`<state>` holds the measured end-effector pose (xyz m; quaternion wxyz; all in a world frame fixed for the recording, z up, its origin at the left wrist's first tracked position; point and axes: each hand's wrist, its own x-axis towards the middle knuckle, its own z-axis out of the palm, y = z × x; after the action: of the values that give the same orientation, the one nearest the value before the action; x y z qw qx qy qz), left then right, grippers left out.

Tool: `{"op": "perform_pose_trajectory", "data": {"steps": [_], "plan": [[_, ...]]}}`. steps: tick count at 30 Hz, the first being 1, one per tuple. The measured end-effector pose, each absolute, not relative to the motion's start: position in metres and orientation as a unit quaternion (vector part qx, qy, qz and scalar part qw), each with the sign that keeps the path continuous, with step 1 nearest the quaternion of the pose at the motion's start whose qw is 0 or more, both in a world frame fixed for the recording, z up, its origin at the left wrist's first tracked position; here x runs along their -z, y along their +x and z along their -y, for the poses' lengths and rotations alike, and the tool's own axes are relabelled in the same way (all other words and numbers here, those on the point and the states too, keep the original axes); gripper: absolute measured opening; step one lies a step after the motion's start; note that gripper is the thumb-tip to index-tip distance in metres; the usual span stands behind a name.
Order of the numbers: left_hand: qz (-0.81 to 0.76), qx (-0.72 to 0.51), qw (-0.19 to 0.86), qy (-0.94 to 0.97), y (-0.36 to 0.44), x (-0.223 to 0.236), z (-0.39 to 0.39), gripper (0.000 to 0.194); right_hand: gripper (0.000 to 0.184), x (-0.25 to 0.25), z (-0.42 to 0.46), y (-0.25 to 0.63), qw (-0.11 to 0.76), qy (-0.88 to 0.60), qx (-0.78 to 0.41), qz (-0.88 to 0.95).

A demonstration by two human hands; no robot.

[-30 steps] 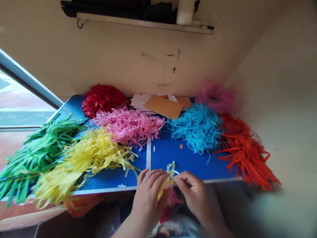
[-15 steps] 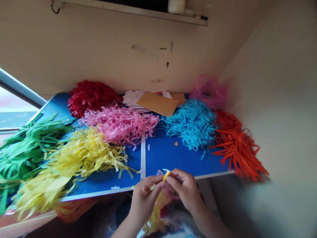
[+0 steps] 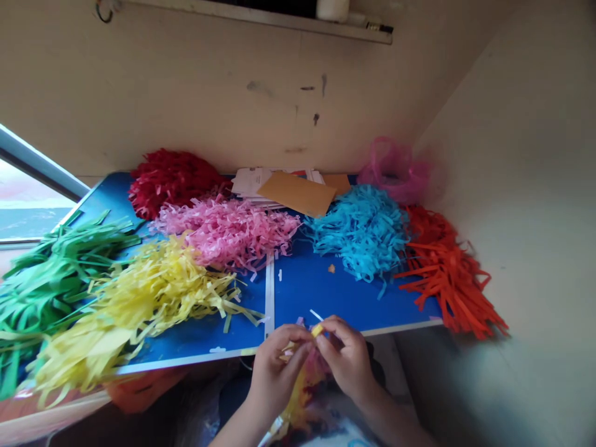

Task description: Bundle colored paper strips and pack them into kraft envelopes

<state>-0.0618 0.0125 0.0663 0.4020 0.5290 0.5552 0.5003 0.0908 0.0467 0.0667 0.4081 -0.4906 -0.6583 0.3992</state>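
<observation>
Just past the table's front edge, my left hand [image 3: 279, 363] and my right hand [image 3: 348, 360] meet with their fingertips pinched on a small yellow strip [image 3: 317, 330]. A thin white strip [image 3: 316, 315] sticks up beside it. Yellow paper streamers [image 3: 298, 397] hang below my hands, with some purple and pink ones among them. Where these streamers join the yellow strip is hidden behind my fingers.
On the blue table [image 3: 307, 285] lie shredded paper heaps: green [image 3: 60, 273], yellow [image 3: 158, 292], pink [image 3: 233, 233], dark red [image 3: 174, 183], light blue [image 3: 361, 233] and orange-red [image 3: 447, 273]. Brown envelopes [image 3: 298, 192] and a pink plastic bag [image 3: 391, 171] are at the back.
Both hands remain pinched together. The yellow strip has tilted flatter and shifted slightly right, and more of the white strip shows above my fingers.
</observation>
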Motion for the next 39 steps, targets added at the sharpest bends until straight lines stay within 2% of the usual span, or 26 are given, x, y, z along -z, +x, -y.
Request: {"op": "perform_pose_trajectory", "data": {"steps": [9, 13, 15, 19, 24, 28, 39], "plan": [[-0.524, -0.534, 0.324, 0.579, -0.063, -0.058, -0.009, 0.009, 0.015, -0.069, -0.045, 0.09, 0.416, -0.476, -0.372, 0.679], [-0.536, -0.51, 0.322, 0.591, -0.062, -0.06, -0.009, 0.006, 0.016, -0.066, -0.044, 0.09, 0.424, -0.475, -0.368, 0.677], [-0.558, -0.465, 0.369, 0.579, -0.062, -0.061, -0.008, 0.004, 0.017, -0.063, -0.045, 0.091, 0.417, -0.48, -0.373, 0.676], [-0.561, -0.424, 0.507, 0.498, -0.068, -0.062, -0.01, 0.014, 0.015, -0.059, -0.047, 0.098, 0.378, -0.491, -0.448, 0.645], [-0.435, -0.476, 0.739, 0.194, -0.071, -0.062, -0.018, 0.034, 0.036, -0.061, -0.041, 0.104, 0.379, -0.446, -0.574, 0.572], [-0.382, -0.521, 0.759, 0.08, -0.066, -0.065, -0.022, 0.031, 0.051, -0.063, -0.032, 0.098, 0.389, -0.42, -0.616, 0.541], [-0.34, -0.509, 0.787, 0.076, -0.068, -0.061, -0.018, 0.015, 0.039, -0.067, -0.029, 0.099, 0.416, -0.418, -0.582, 0.561]]}}
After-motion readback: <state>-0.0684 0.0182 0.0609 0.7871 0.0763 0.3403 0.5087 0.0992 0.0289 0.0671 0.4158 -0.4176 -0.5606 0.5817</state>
